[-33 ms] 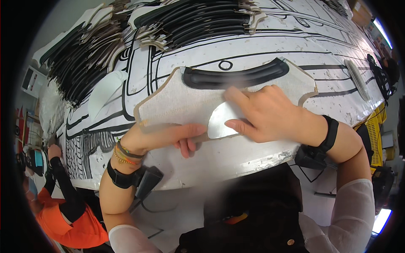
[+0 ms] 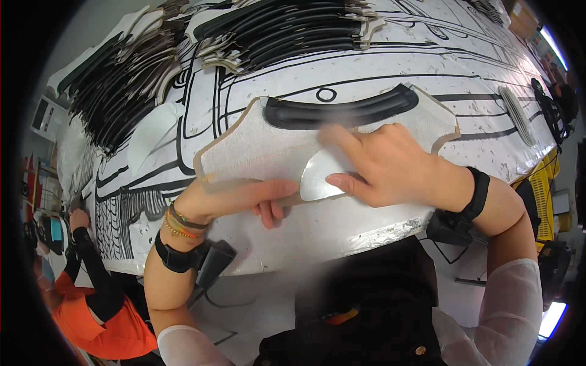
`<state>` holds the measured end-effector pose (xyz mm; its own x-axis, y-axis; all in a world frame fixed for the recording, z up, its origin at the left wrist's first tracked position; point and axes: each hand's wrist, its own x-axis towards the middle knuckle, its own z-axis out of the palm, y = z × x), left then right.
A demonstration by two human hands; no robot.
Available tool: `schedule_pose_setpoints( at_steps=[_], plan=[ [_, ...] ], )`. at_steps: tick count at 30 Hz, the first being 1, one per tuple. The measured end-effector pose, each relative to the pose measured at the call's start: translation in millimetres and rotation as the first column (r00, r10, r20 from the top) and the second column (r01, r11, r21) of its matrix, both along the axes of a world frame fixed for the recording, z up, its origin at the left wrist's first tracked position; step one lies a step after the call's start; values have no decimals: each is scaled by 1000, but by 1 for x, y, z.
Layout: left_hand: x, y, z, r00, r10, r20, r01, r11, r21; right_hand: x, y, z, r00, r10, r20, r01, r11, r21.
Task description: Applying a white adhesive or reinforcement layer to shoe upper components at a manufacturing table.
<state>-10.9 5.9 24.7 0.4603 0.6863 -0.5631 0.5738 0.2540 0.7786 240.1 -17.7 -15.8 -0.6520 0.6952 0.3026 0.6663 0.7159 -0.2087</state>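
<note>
A pale fabric-covered panel with brown edges lies in front of me, a black padded strip along its far curved edge. On its near side rests a shiny white round-edged piece, partly hidden by my right hand. That hand's thumb touches the white piece, while its index finger, smeared by motion, stretches toward the strip, apart from the thumb. My left hand is closed at the panel's near edge, thumb on top and a couple of fingertips curled below the edge.
Stacks of black-edged panels and darker panels lie at the far side. White round-edged sheets lie left; a thin grey stack lies right. A co-worker in orange is at lower left. A yellow crate stands right.
My right index finger has shifted very slightly to the left over the panel. The left hand, the panel and the white piece look the same.
</note>
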Motion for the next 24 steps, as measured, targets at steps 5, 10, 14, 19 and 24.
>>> schedule_pose_setpoints(
  at_steps=[5, 10, 14, 19, 24],
  plan=[
    [1, -1, 3, 998, -8, -59, 9, 1000, 12, 4, 1, 1, 999, 51, 18, -50, 998, -37],
    [1, 1, 5, 992, -7, -129, 7, 1000, -1, 15, 10, 2, 985, 173, 3, -172, 981, -91],
    [-27, 2, 12, 994, 81, 67, -94, 967, 236, 23, 21, 5, 950, 306, -61, -312, 933, -182],
    [-65, 35, 26, 869, 140, 474, -369, 822, 433, 28, 27, 3, 934, 337, -118, -356, 903, -239],
    [-30, 15, 14, 885, 151, 441, -463, 181, 868, 27, 24, -2, 946, 305, -110, -322, 926, -197]
  ],
)
